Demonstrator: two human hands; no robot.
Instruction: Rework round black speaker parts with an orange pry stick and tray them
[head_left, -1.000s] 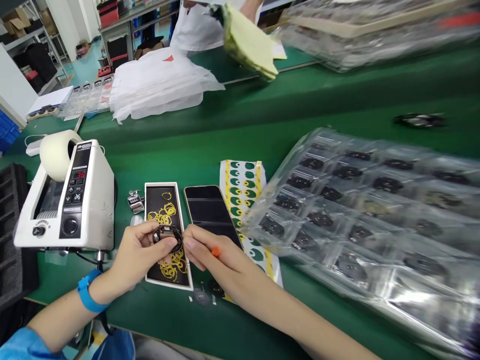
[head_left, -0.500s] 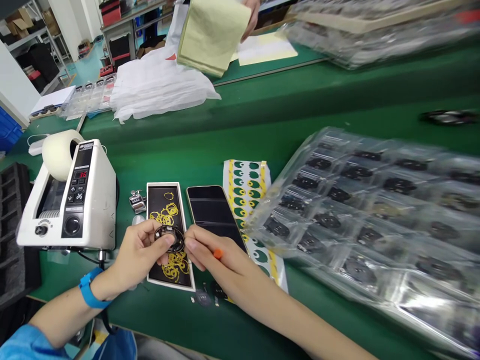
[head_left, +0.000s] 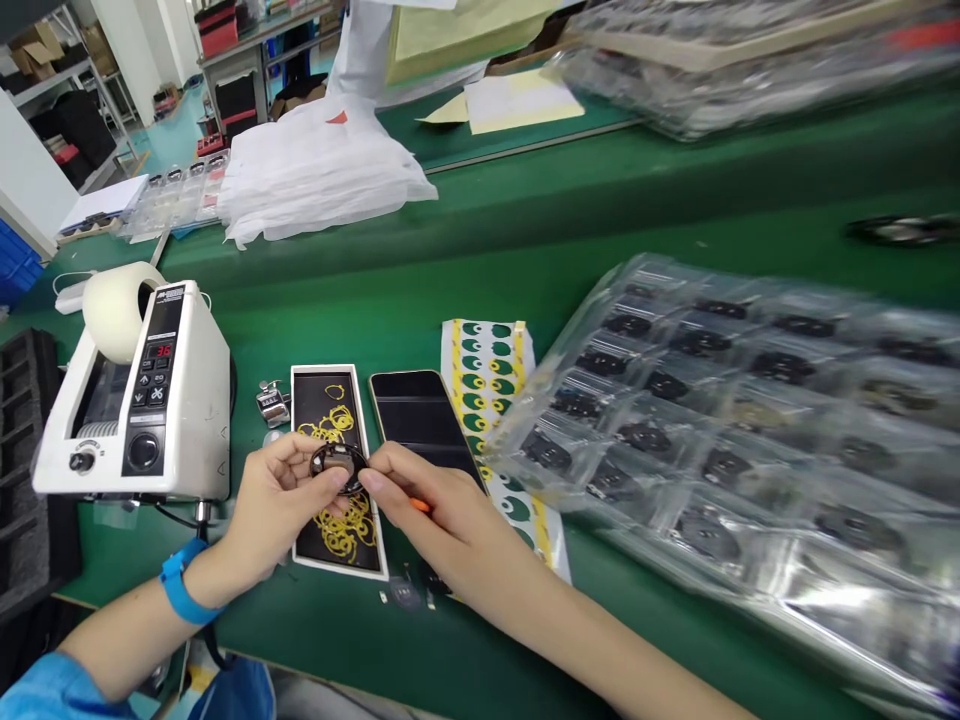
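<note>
Where the round black part is sitting: it is being held up over the white-rimmed box, off the counter, its inner side partly showing.
Left hand: thumb and fingers are pinching the part's left and lower rim.
Right hand: fingers are bunching, nearly closed, at the part's right rim and are keeping an orange item against the palm; its working end is not showing.
Stage: judging by both grips, work on this piece is going on and is not yet finished; what is fitted inside is too small to tell.
Yellow rings: they are lying loose in the box, most between its middle and near edge, one near its far edge.
Sheet of cut-outs: it is lying beside the phone; green is showing through its openings, so pieces appear already removed.
Clear tray: it is covering the counter's right side, many pockets carrying dark parts; finished or waiting, cannot be told.
Grey disc: it is lying just beyond the box's near right corner, apparently unfitted.
</note>
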